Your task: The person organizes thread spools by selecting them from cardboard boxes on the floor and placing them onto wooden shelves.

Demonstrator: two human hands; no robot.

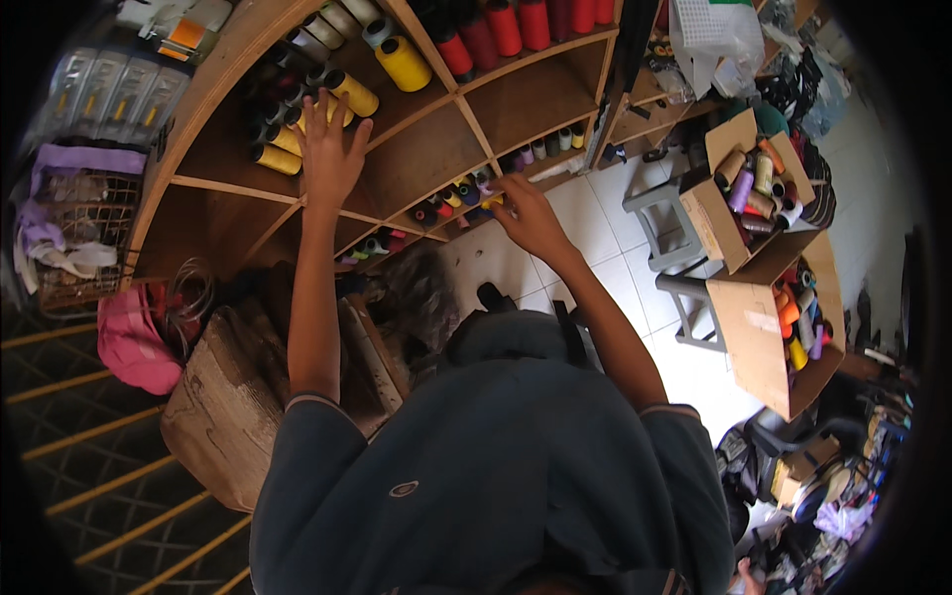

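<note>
My left hand point(329, 159) is spread over a row of yellow thread cones point(353, 91) in an upper compartment of the wooden shelf point(421, 159). Its fingers lie on or just above the cones, not wrapped round any. Dark and grey cones point(288, 87) sit behind them, and one more yellow cone point(403, 63) stands to the right. My right hand point(531, 213) is at the lower row of the shelf, fingers bent and apart. Its fingertips are close to small yellow and purple spools point(488, 194); whether they touch is hard to see.
Red thread cones point(506, 28) fill the upper right compartment. Two cardboard boxes of mixed cones point(759, 342) rest on grey stools point(662, 223) to the right. Brown boards point(223, 397) lean at lower left, beside a pink cloth bag point(134, 342). White tiled floor point(605, 263) lies between.
</note>
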